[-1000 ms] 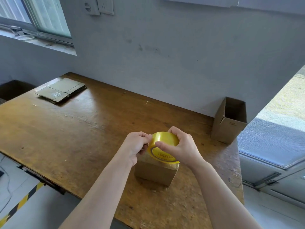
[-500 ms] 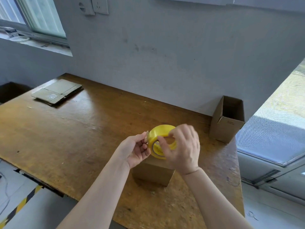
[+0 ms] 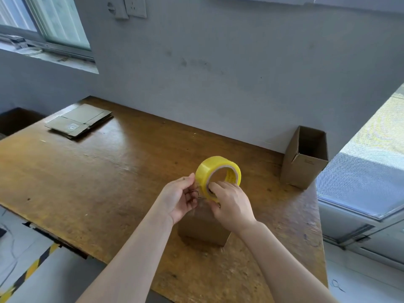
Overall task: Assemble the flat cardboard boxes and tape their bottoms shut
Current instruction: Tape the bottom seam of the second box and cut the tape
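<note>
- Two hands on the tape roll [image 3: 203, 173]: a second ago it lay low on the box [image 3: 203, 228]; now it stands on edge just above that box.
- My right hand [image 3: 231, 204] hooks fingers into its core. My left hand [image 3: 180, 197] pinches at its rim, probably freeing the tape end, so sealing hasn't begun.
- A wooden table [image 3: 98, 176] is under the box, with flat boxes [image 3: 78, 123] far to its left, an open box [image 3: 303, 162] to its right and a grey wall [image 3: 218, 84] behind.

A worn wooden table [image 3: 87, 171] meets a grey wall [image 3: 240, 62]. Daylit window [image 3: 54, 22] at ten o'clock, sockets [image 3: 135, 6] at twelve.
</note>
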`<state>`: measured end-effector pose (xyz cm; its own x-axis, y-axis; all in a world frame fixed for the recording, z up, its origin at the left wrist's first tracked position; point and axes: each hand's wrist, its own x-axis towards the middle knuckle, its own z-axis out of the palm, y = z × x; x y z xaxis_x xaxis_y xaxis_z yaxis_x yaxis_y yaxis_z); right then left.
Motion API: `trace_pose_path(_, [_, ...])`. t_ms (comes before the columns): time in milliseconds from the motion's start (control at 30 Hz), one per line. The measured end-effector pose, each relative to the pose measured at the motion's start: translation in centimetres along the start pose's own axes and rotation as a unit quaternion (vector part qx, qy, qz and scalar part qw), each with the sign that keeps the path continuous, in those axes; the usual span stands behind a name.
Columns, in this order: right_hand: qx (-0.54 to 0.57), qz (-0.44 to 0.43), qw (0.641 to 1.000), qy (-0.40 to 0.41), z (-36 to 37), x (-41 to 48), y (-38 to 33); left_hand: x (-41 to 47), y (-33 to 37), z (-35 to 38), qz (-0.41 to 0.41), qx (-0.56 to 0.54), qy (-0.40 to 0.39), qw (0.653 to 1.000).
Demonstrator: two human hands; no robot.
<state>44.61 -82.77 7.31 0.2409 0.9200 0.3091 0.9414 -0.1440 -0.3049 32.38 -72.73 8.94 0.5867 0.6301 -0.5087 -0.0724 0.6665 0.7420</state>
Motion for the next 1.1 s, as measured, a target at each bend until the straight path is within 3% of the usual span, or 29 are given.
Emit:
trace_pose_path(100, [0.024,-0.004,0.999,0.025,-0.2,0.2,-0.2,0.0,-1.4,-0.8,0.182,0.199,0.067,0.961])
trace_pose_path(167, [0.043,-0.003,0.999,0.022,0.0,0.3,-0.5,0.0,-2.5,-1.8,0.312,0.286,0.078,0.903])
trace_pose_path(233, [0.055,0.01,0.998,0.021,0.2,0.2,-0.4,0.7,-3.1,-3.1,0.391,0.394,0.074,0.828])
trace_pose_path(300, [0.061,0.026,0.997,0.032,0.2,0.0,-0.1,1.6,-3.1,-4.3,0.389,0.506,0.069,0.767])
trace_pose_path(333, [0.068,0.038,0.996,0.037,0.1,-0.1,0.0,1.9,-3.1,-4.8,0.367,0.544,0.055,0.753])
trace_pose_path(500, [0.135,0.088,0.985,0.068,-2.1,0.8,-1.3,2.4,-2.4,-5.8,0.332,0.601,0.012,0.727])
trace_pose_path(700, [0.238,0.175,0.954,0.056,-4.6,1.6,-2.8,1.1,-2.4,-5.0,0.258,0.539,0.03,0.801])
trace_pose_path(867, [0.198,0.236,0.951,0.011,-4.2,1.8,-3.7,0.8,-2.5,-6.9,0.162,0.356,-0.038,0.92])
trace_pose_path(967, [0.203,0.253,0.946,-0.012,-4.3,2.3,-3.9,1.2,-2.3,-7.2,0.135,0.361,-0.074,0.92])
trace_pose_path(1100, [0.127,0.255,0.957,-0.055,-3.9,2.4,-4.2,1.3,-2.5,-5.8,0.124,0.393,-0.055,0.909])
